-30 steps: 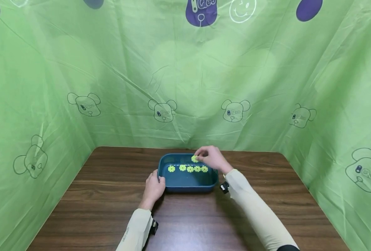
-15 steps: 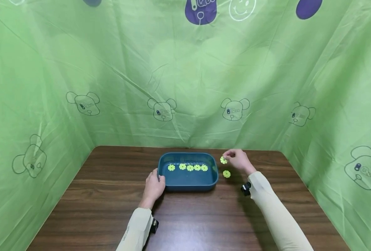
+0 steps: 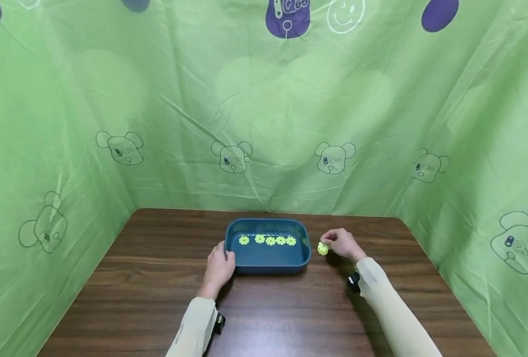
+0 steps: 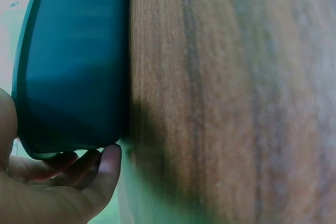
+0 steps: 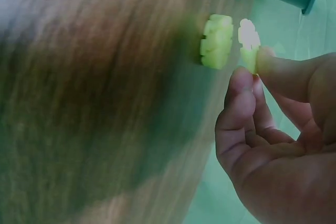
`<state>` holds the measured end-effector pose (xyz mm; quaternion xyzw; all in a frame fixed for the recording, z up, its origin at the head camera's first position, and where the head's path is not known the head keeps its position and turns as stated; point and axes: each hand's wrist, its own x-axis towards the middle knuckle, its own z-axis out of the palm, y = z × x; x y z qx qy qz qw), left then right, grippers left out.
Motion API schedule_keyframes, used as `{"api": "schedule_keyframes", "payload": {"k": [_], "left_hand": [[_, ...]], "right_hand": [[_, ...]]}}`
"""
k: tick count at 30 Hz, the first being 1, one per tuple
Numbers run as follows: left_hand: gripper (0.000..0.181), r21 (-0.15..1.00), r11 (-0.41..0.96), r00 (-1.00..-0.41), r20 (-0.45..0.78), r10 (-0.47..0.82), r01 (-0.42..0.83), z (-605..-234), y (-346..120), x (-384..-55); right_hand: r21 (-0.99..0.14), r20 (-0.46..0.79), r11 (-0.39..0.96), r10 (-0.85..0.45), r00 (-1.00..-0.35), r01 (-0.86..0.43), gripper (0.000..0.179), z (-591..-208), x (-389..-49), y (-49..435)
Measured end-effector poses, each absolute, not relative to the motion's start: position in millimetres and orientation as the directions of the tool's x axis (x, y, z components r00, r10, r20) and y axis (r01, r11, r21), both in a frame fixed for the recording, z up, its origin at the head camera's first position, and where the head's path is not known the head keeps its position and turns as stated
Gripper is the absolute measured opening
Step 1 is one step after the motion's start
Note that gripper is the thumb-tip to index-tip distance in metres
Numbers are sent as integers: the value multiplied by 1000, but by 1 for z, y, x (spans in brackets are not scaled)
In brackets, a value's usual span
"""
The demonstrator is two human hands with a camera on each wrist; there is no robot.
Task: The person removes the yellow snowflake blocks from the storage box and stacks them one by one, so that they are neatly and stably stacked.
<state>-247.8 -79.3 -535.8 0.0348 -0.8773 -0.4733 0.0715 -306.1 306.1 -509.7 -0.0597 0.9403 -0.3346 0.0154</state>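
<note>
A dark blue rectangular plastic tub [image 3: 264,268] stands on the table, with several yellow-green flower-shaped discs [image 3: 270,241] in a row inside it. My left hand [image 3: 219,265] grips its left end, thumb at the rim; the left wrist view shows fingers against the tub's end wall [image 4: 73,77]. Right of the tub, my right hand [image 3: 342,244] pinches one flower-shaped disc [image 5: 249,43] between thumb and fingertips. Just below that disc, a short stack of matching discs [image 5: 217,41] sits on the table, a small gap apart in the right wrist view.
The brown wood-grain table [image 3: 273,312] carries the tub and the stack. Green printed sheeting [image 3: 282,183] hangs behind the table and along both sides. A small black device [image 3: 354,282] is at the right wrist, and another [image 3: 219,323] at the left.
My right hand has carried the disc from over the tub rightward, then lowered it toward the stack on the table. The left hand and the tub stay where they were.
</note>
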Motion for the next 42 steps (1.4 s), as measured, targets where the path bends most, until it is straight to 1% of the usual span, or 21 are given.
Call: {"api": "schedule_keyframes", "payload": {"k": [15, 22, 42], "left_hand": [[49, 837, 547, -989, 75, -124, -5, -534, -78, -247], [48, 839, 544, -988, 83, -131, -1, -534, -78, -247], [47, 838, 545, -988, 94, -119, 14, -534, -80, -248]], "right_hand": [[-604, 32, 790, -107, -994, -105, 13, -526, -308, 307], [-576, 67, 806, -119, -991, -136, 12, -533, -311, 306], [-549, 51, 827, -114, -992, -123, 13, -531, -309, 300]]}}
